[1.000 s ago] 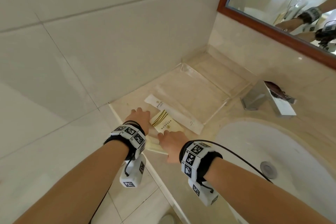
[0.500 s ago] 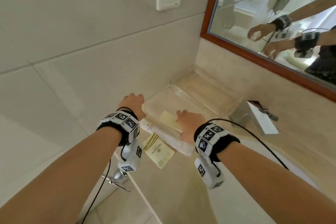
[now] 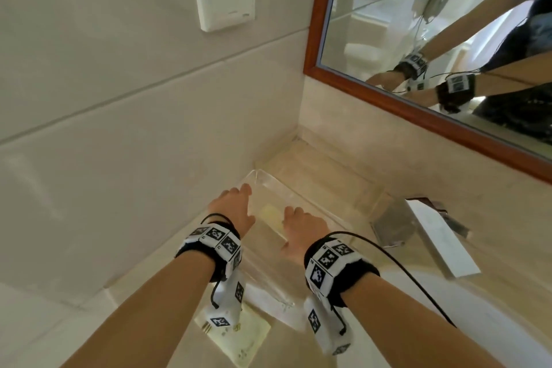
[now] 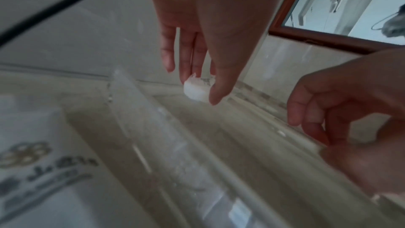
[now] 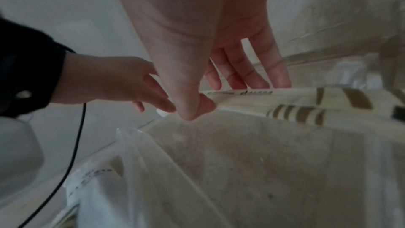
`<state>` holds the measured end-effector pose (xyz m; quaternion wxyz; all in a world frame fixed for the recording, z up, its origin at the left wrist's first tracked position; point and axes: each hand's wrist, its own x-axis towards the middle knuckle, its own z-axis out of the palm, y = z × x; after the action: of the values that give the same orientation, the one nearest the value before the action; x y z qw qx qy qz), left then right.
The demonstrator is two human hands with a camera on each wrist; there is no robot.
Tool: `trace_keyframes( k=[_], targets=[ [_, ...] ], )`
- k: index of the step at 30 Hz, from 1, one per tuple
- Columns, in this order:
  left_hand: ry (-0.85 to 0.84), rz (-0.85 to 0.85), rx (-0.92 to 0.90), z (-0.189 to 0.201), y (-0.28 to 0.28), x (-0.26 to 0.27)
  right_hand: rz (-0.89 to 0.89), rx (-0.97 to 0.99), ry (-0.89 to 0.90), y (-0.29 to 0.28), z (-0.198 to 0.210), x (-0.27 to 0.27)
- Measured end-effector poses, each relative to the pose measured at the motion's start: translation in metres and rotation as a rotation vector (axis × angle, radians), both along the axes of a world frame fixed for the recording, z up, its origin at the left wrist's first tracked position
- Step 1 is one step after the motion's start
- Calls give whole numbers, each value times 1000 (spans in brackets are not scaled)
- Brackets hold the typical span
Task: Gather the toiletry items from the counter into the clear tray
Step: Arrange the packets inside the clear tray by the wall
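**Two items over the tray, a third left on the counter**

The clear tray (image 3: 316,197) sits in the counter's back corner, and both hands are over it. The right hand (image 3: 301,233) pinches a cream packet with olive stripes (image 5: 306,105) between thumb and fingertips, held above the tray floor. The left hand (image 3: 233,209) pinches a small white round item (image 4: 197,89) with thumb against fingers, over the tray's left wall.

Largest risk: the tray is light and transparent, so a wrist catching its near wall could skid it toward the basin. Next, the packet is flat and long; let go at a tilt, it may lean on the rim and slide out. Smallest, the round piece could roll and bounce over the wall if dropped from height (lowering it first would help).

Another printed sachet (image 3: 239,337) lies on the counter outside the tray, half hidden under the left wrist camera. The white item's nature is unclear, and motion blur smears the print.
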<state>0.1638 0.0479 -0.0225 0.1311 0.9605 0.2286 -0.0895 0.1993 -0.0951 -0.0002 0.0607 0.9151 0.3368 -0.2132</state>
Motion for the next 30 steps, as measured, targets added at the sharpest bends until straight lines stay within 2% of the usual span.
trace_keyframes(
  k=[7,16,23,30],
  targets=[
    [18,-47,71,-17,10,16,0,-33,41,8,-11,15],
    [-58,-117,209,-20,12,11,73,-39,30,13,-18,6],
    [-67,-219,184,-13,18,5,96,4,18,15,-17,-4],
    [-96,-178,162,-18,20,-5,134,-61,-15,11,-23,-8]
  ],
)
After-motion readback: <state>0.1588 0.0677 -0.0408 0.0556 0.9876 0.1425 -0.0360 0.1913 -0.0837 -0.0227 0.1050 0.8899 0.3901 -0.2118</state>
